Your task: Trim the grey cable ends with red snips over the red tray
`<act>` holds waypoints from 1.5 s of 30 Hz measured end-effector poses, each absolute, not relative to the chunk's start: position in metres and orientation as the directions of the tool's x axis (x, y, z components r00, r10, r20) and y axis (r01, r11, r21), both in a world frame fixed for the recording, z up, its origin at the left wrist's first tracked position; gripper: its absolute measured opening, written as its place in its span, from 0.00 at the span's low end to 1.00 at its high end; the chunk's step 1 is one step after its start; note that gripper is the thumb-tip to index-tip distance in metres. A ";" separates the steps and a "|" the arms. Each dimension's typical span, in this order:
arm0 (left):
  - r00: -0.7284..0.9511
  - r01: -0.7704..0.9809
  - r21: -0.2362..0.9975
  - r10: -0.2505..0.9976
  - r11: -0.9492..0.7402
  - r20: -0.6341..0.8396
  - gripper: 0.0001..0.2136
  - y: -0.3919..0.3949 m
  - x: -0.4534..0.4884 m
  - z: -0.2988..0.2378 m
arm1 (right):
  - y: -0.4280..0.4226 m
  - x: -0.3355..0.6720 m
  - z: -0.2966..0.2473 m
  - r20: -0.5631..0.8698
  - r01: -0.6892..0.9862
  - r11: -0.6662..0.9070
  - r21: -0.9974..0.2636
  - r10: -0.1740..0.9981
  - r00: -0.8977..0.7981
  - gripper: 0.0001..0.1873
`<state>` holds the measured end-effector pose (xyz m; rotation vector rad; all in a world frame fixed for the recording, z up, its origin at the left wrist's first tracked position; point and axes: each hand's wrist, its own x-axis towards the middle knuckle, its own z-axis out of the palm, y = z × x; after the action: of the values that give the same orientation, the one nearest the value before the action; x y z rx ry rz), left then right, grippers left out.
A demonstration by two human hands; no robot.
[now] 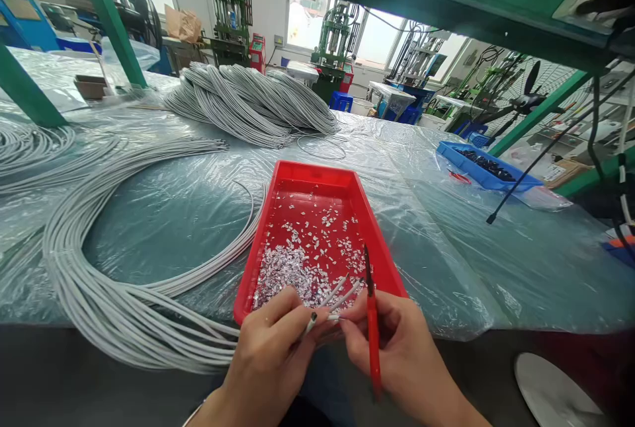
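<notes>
Pinching thin grey cable ends (pixel 331 300) in left hand (pixel 278 341), red-handled cutter (pixel 371 321) gripped in right hand (pixel 401 348), over red plastic tray (pixel 297 179) already strewn with silvery trimmings (pixel 292 275); big grey cable coil (pixel 124 295) seemingly still waiting.

Over the near edge of the red tray (pixel 297 179), the left hand (pixel 270 354) pinches thin grey cable ends (pixel 333 298). Just right of it, the right hand (pixel 404 351) grips a red-handled tool (pixel 372 334). Silvery scraps (pixel 297 271) litter the tray; a grey cable coil (pixel 124 268) lies left of it.
</notes>
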<state>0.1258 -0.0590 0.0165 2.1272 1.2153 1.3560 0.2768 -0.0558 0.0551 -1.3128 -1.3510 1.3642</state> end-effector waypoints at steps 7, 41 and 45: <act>0.170 0.058 0.987 0.976 -0.149 0.137 0.05 -0.055 0.125 0.027 | -0.047 0.281 0.057 -0.142 0.173 -0.113 -0.979 0.975 -0.170 0.08; 0.240 0.311 0.715 0.780 -0.626 0.578 0.08 -0.052 0.121 0.018 | -0.055 0.289 0.059 -0.251 0.159 -0.214 -0.964 0.931 -0.267 0.13; 0.363 0.336 0.648 0.729 -0.684 0.581 0.13 -0.051 0.116 0.021 | -0.051 0.295 0.065 -0.255 0.179 -0.200 -0.963 0.894 -0.369 0.12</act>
<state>0.1163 -0.0513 0.0207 2.2086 0.9259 1.2615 0.2952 -0.0510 0.0653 -1.2756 -1.4918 1.6218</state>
